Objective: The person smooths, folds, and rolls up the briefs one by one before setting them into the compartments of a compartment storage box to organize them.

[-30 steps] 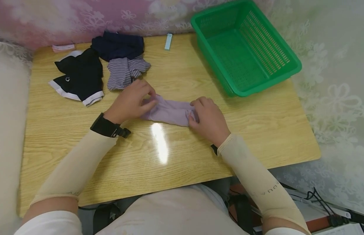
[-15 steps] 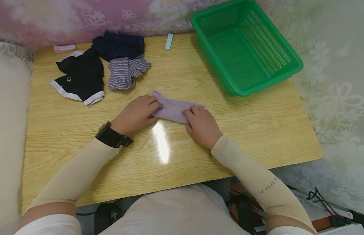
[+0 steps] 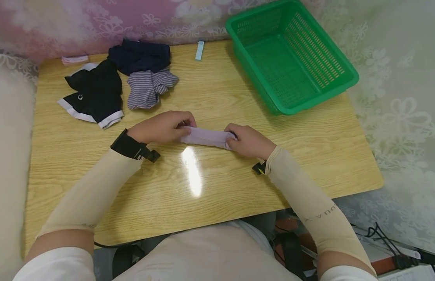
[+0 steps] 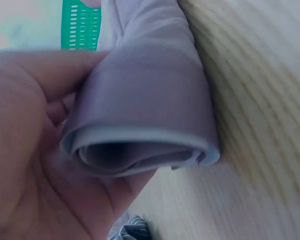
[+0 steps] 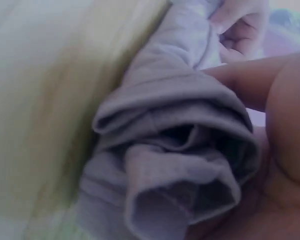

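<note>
A lavender garment [image 3: 207, 137], rolled into a narrow band, lies lengthwise between the two hands near the table's middle. My left hand [image 3: 164, 127] grips its left end, thumb on the near side. In the left wrist view that end of the lavender garment [image 4: 145, 95] shows as a smooth flattened roll with layered edges. The other end is held by my right hand [image 3: 250, 141], thumb and fingers curled round it. Seen from the right wrist, the lavender garment [image 5: 165, 115] has loose, bunched folds sticking out there.
At the table's back left lie a black garment [image 3: 99, 91] with white trim, a navy garment [image 3: 141, 56] and a striped garment [image 3: 143, 89]. A green basket [image 3: 252, 76] stands at the back right. Small light-blue [image 3: 199, 51] and pink strips [image 3: 75, 60] lie along the wall.
The lavender garment went from a wider, flat piece to a narrow roll. Both hands pressed on it half a second ago; now they grip its two ends, the right hand shifted slightly outward.
</note>
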